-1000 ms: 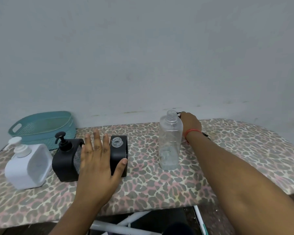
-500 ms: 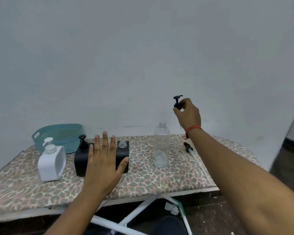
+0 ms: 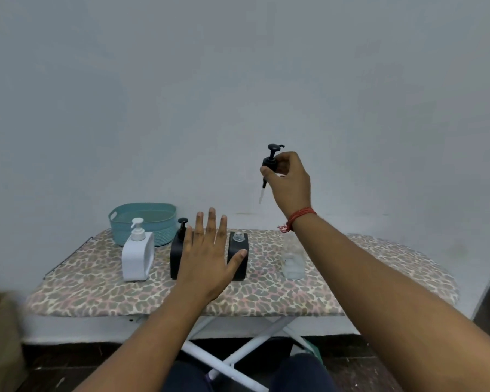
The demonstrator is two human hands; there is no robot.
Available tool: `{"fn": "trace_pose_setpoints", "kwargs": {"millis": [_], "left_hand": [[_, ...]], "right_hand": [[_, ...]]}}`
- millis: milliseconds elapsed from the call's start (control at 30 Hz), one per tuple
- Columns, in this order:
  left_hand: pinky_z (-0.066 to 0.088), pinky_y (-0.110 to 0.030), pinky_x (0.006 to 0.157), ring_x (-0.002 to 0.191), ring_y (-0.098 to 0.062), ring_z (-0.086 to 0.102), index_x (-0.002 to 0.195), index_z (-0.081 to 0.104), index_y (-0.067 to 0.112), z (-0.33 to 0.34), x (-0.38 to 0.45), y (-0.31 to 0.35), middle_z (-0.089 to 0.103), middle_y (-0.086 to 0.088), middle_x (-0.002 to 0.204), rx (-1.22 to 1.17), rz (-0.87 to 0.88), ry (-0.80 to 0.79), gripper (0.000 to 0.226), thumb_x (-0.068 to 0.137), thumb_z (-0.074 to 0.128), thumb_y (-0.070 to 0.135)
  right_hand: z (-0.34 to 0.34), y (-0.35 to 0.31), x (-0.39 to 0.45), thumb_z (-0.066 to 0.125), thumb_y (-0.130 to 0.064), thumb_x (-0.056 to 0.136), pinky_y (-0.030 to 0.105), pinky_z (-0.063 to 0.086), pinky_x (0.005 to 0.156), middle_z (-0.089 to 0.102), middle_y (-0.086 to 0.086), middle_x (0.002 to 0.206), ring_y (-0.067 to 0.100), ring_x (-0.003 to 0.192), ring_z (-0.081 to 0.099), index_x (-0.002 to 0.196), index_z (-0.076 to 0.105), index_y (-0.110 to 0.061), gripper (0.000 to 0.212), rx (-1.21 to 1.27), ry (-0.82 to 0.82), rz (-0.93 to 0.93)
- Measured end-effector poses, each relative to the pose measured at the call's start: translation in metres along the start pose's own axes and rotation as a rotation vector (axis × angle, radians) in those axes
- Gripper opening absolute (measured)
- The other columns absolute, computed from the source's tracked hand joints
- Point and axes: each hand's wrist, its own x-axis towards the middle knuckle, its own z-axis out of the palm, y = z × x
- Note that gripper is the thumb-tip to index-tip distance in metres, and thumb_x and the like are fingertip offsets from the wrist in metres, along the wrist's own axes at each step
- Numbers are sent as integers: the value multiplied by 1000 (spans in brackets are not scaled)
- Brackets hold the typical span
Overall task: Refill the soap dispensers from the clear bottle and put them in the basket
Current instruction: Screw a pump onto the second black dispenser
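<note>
A long bench (image 3: 266,295) with rounded ends, padded in leopard-print cloth and standing on crossed white legs, lies under both hands in front of a plain pale wall. One oval teal basket (image 3: 143,219) of woven-look plastic, with a slot handle in its end, sits at the back of the bench, beyond and to the left of the left hand (image 3: 207,258). There are three soap dispensers, all squarish and upright: one white dispenser (image 3: 137,257) with a white pump on top stands left of the left hand, and two matt black ones stand behind it, the capped black dispenser (image 3: 177,257) at its finger side and the open black dispenser (image 3: 238,254) with a bare threaded neck at its thumb. The left hand is flat, fingers straight and spread, thumb touching the open one. One clear bottle (image 3: 293,263), blurred, stands upright below the right forearm. The right hand (image 3: 290,183), raised well above the bench, pinches one black pump head (image 3: 270,162), its long axis near vertical, nozzle up and thin tube pointing down.
</note>
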Motion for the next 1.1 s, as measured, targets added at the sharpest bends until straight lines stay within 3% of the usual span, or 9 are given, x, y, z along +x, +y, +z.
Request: {"fn": "trace_pose_setpoints", "kwargs": {"millis": [267, 433, 567, 733, 833, 1000, 1100], "left_hand": [[-4, -49, 128, 151, -22, -34, 154, -32, 26, 40, 0, 4, -38, -5, 163, -53, -19, -75, 88, 90, -8, 82], [-19, -40, 123, 150, -17, -36, 154, -32, 28, 62, 4, 4, -35, -2, 165, -105, -45, -92, 89, 90, -6, 83], [-9, -45, 127, 150, -17, -36, 154, -31, 26, 76, 7, 2, -34, -2, 165, -123, -69, -133, 91, 88, -9, 84], [-10, -44, 127, 151, -17, -35, 158, -25, 22, 86, 14, 0, -34, -2, 165, -149, -105, -147, 95, 86, -11, 84], [-11, -43, 127, 150, -16, -36, 159, -22, 23, 91, 20, -2, -34, -1, 164, -163, -125, -163, 95, 88, -5, 84], [-8, -40, 128, 152, -14, -31, 161, -14, 18, 97, 31, -5, -29, 0, 166, -244, -184, -196, 104, 85, 6, 86], [-6, -39, 128, 152, -11, -30, 161, -15, 18, 98, 39, -8, -28, 3, 167, -360, -214, -226, 107, 85, 23, 84]], "right_hand": [[39, 48, -23, 76, -25, 85, 2, 45, 74, 68, -18, 93, -15, 88, 61, 100, 57, -28, 24, 37, -56, 140], [50, 76, -28, 76, -27, 85, 8, 45, 78, 68, -17, 94, -11, 90, 62, 99, 57, -30, 23, 40, -68, 194], [57, 89, -30, 77, -26, 85, 16, 48, 83, 68, -18, 93, -11, 91, 62, 101, 58, -28, 25, 25, -99, 202], [63, 107, -44, 77, -23, 85, 22, 48, 89, 70, -15, 98, -7, 97, 64, 101, 57, -29, 26, 2, -186, 213], [66, 117, -55, 77, -22, 85, 17, 44, 89, 68, -17, 102, -8, 101, 62, 97, 55, -36, 29, -6, -256, 245], [67, 134, -64, 77, -21, 83, 14, 42, 89, 65, -21, 106, -11, 103, 58, 101, 58, -30, 28, -14, -366, 285], [65, 141, -68, 76, -22, 83, 20, 45, 94, 65, -22, 106, -9, 104, 58, 100, 59, -32, 26, -32, -409, 285]]}}
